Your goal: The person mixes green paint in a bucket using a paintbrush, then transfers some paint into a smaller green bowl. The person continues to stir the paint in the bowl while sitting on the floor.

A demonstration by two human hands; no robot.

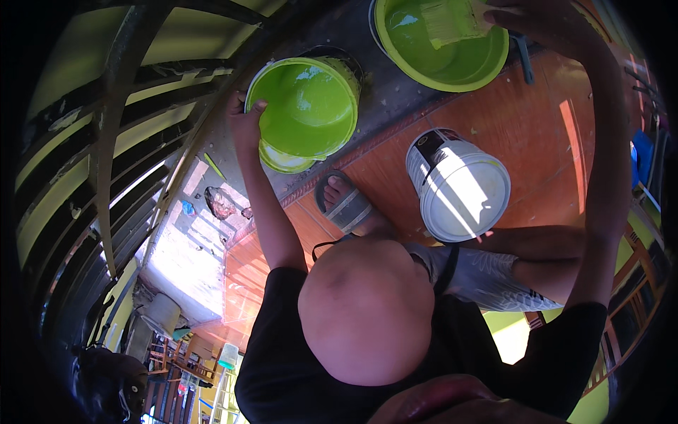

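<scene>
My left hand (245,121) is closed on the rim of a bucket (305,106) coated inside with bright green paint, which tilts toward me. Under its near edge a round green-smeared piece (286,161) shows in part. At the upper right, my right hand (533,22) is closed on a wide paintbrush (452,22) with green-coated bristles. The brush is over the mouth of a second bucket (459,86), its inside green too. Whether the bristles touch the paint I cannot tell. The brush's handle is mostly hidden in my fingers.
A white lidded bucket (466,191) stands on the orange tiled floor (381,159) between my legs, near my sandalled foot (345,201). Dark metal bars (113,120) run along the left. A blue-grey handle (523,60) shows beside the second bucket. Debris (220,203) lies at left.
</scene>
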